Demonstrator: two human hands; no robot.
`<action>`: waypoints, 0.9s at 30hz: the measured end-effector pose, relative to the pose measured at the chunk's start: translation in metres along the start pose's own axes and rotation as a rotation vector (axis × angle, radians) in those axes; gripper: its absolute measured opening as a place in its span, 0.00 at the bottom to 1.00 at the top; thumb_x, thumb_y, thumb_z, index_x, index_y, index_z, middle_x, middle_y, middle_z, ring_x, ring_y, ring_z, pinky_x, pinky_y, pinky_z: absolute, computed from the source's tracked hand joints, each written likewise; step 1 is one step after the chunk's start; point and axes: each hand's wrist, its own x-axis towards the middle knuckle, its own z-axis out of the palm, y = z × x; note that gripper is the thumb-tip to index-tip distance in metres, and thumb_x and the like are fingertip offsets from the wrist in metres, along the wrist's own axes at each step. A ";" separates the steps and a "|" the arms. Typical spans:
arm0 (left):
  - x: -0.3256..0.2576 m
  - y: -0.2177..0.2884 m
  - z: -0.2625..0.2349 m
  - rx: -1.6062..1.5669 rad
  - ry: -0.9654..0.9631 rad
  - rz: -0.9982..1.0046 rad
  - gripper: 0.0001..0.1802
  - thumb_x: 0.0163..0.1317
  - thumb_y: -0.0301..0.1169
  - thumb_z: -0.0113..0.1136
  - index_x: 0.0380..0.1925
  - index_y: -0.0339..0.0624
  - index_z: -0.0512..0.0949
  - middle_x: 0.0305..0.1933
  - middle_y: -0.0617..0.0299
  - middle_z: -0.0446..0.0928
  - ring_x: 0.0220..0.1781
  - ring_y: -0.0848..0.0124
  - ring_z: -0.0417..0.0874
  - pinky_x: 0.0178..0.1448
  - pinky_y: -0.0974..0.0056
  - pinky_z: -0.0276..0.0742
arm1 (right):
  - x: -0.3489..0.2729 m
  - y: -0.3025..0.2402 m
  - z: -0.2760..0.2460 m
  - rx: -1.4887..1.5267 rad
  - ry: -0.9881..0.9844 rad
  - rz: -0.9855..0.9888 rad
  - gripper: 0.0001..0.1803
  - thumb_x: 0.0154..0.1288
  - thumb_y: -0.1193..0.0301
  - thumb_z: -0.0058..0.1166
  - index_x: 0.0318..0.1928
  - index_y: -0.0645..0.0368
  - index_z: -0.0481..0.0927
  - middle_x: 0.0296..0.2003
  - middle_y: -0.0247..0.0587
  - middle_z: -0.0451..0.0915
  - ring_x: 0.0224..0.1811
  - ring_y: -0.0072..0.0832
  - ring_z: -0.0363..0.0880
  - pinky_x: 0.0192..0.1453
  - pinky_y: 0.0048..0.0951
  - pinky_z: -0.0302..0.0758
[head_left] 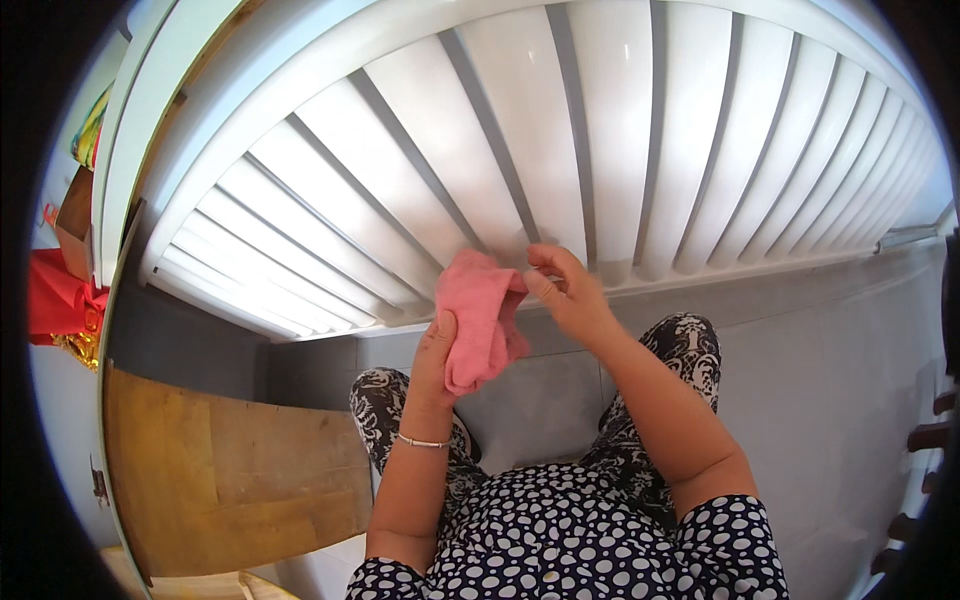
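Note:
A folded pink cloth (478, 325) is bunched in my left hand (434, 352), whose thumb presses on its near side while the other fingers are hidden behind it. Just right of the cloth's upper edge is my right hand (568, 292), its fingers loosely bent and the thumb apart from the forefinger. Nothing shows between those fingers. Whether the thumb tip touches the cloth is hard to tell. Beyond both hands stands a white slatted panel (530, 110) with a curved frame.
Grey floor tiles (800, 400) lie under my legs and to the right. A wooden board (240, 470) is at the lower left. Red fabric (62, 295) and a brown box (76, 222) sit at the far left. Dark knobs (930, 436) line the right rim.

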 end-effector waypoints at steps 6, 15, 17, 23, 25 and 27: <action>0.009 -0.010 -0.025 0.792 0.077 0.059 0.23 0.65 0.38 0.55 0.56 0.37 0.69 0.48 0.55 0.78 0.45 0.68 0.81 0.50 0.66 0.78 | -0.006 -0.001 0.014 -0.333 0.009 -0.226 0.24 0.59 0.62 0.60 0.52 0.62 0.72 0.46 0.47 0.75 0.46 0.34 0.75 0.45 0.29 0.73; 0.011 0.009 0.000 -0.200 0.069 -0.042 0.28 0.68 0.44 0.48 0.58 0.32 0.65 0.57 0.52 0.72 0.56 0.64 0.75 0.57 0.62 0.74 | -0.001 -0.013 0.007 -0.104 -0.200 0.195 0.11 0.61 0.66 0.58 0.34 0.64 0.78 0.24 0.37 0.78 0.28 0.20 0.73 0.35 0.28 0.72; 0.010 0.003 0.000 -0.184 0.053 -0.047 0.28 0.68 0.44 0.49 0.59 0.33 0.65 0.57 0.52 0.72 0.56 0.63 0.75 0.58 0.62 0.73 | -0.003 -0.006 0.014 -0.003 -0.298 0.231 0.11 0.61 0.66 0.58 0.37 0.63 0.79 0.28 0.37 0.79 0.30 0.20 0.74 0.36 0.27 0.72; 0.003 -0.015 -0.001 -0.077 0.081 -0.060 0.25 0.67 0.42 0.50 0.56 0.34 0.68 0.54 0.55 0.75 0.52 0.67 0.78 0.55 0.63 0.76 | -0.008 0.002 0.029 0.251 -0.220 0.276 0.13 0.60 0.69 0.58 0.43 0.61 0.78 0.35 0.35 0.80 0.37 0.21 0.76 0.44 0.26 0.74; 0.000 -0.021 -0.008 -0.013 0.090 -0.045 0.24 0.67 0.42 0.50 0.55 0.35 0.69 0.52 0.55 0.76 0.50 0.68 0.79 0.53 0.64 0.77 | -0.003 0.009 0.028 0.286 -0.249 0.329 0.12 0.59 0.70 0.58 0.42 0.62 0.78 0.37 0.36 0.80 0.40 0.22 0.77 0.47 0.27 0.74; 0.002 -0.029 -0.020 0.017 0.095 -0.050 0.22 0.67 0.41 0.51 0.53 0.35 0.70 0.51 0.56 0.77 0.49 0.69 0.79 0.51 0.64 0.78 | 0.001 0.014 0.022 0.270 -0.300 0.358 0.11 0.58 0.71 0.59 0.41 0.62 0.77 0.38 0.38 0.80 0.43 0.24 0.78 0.50 0.28 0.74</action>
